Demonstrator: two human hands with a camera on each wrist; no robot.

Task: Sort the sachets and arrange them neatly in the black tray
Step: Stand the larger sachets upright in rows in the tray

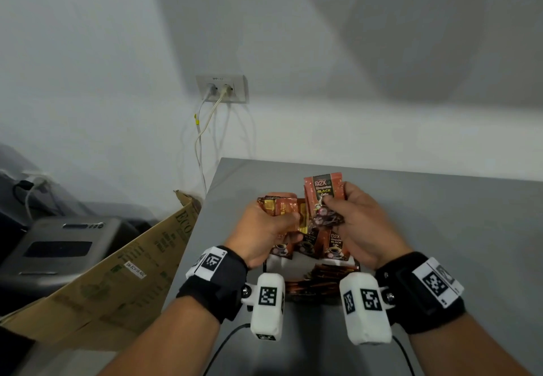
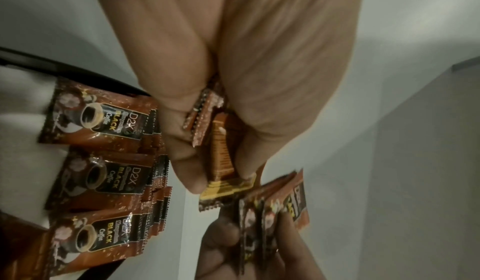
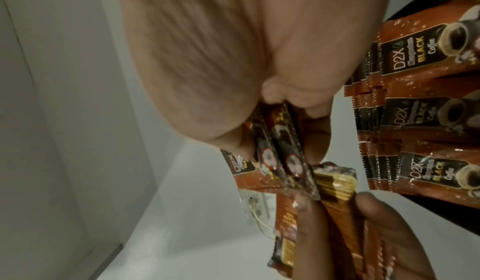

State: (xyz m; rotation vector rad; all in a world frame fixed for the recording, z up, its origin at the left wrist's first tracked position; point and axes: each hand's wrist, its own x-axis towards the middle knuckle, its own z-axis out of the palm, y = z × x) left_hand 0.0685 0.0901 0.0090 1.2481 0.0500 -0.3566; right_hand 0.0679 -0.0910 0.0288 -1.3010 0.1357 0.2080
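Observation:
My left hand point(image 1: 266, 222) grips a bunch of brown sachets point(image 1: 282, 208) with gold panels, held above the black tray point(image 2: 31, 62). My right hand point(image 1: 349, 217) pinches a few brown D2X black coffee sachets point(image 1: 322, 196) upright, front side facing me. In the left wrist view the left hand's fingers point(image 2: 182, 141) curl round the gold-panel sachets point(image 2: 221, 161). The right wrist view shows the right hand's fingers point(image 3: 319, 128) clamping the coffee sachets point(image 3: 272, 147) edge-on. Rows of the same coffee sachets point(image 1: 332, 245) stand overlapped in the tray below both hands; the tray is mostly hidden.
The grey table point(image 1: 440, 228) runs to the right and toward me. A cardboard box point(image 1: 123, 272) leans at the table's left edge, with a grey machine point(image 1: 58, 246) behind it. A wall socket point(image 1: 221, 89) with cables is on the white wall.

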